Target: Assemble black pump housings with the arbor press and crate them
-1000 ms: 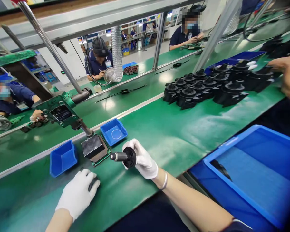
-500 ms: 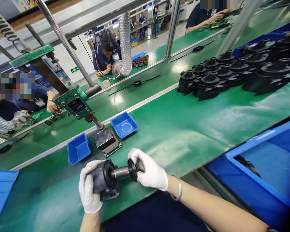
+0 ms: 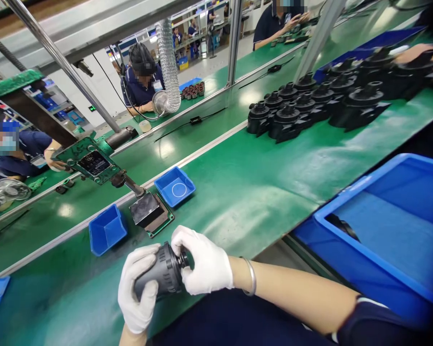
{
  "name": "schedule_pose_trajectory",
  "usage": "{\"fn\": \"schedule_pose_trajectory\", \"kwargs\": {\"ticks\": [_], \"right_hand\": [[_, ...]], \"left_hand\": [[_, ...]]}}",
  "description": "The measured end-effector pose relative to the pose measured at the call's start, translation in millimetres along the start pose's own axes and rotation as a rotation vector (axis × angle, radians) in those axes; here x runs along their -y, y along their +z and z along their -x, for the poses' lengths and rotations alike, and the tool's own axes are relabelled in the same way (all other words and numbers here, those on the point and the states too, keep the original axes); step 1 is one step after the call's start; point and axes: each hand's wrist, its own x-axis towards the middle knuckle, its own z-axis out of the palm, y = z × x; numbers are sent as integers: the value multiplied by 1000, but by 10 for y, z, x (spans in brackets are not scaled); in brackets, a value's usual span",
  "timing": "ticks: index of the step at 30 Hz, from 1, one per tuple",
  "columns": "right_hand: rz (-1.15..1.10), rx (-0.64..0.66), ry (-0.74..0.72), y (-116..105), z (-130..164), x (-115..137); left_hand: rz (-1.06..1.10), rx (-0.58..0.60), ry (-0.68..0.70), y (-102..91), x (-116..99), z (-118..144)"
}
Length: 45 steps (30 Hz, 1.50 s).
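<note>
My left hand [image 3: 139,288], in a white glove, is wrapped round a dark grey motor housing [image 3: 163,271] lying on its side above the bench. My right hand [image 3: 204,262], also gloved, pinches the black end of a shaft part [image 3: 182,260] at the housing's right-hand opening. The metal shaft itself is hidden inside the housing. Just beyond my hands stands a hand press with a green head [image 3: 94,161] and a dark metal block [image 3: 145,209] at its lower end.
Two small blue trays [image 3: 93,240] flank the press block; the right one holds a white ring [image 3: 179,190]. Several black housings [image 3: 290,117] stand at the back right. A large blue bin [image 3: 346,194] sits at the right. Co-workers [image 3: 144,79] sit across the bench.
My right hand has moved left, and the shaft that stuck out is now inside the housing. The view has shifted slightly. A person's arm has appeared at the far right.
</note>
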Motion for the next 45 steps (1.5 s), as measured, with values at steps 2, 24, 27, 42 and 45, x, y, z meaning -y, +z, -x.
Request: {"fn": "schedule_pose_trajectory", "kwargs": {"ticks": [2, 24, 27, 42, 45], "right_hand": [[11, 2, -6, -3, 3, 20], [523, 254, 41, 95, -147, -142], [297, 193, 10, 70, -129, -333], [86, 568, 124, -34, -517, -492], [103, 686, 100, -65, -628, -499]], "left_hand": [[0, -5, 22, -8, -6, -9], [313, -154, -713, 341, 539, 64], [353, 62, -595, 286, 435, 201], [224, 186, -440, 363, 394, 72], [266, 168, -467, 387, 380, 72]]}}
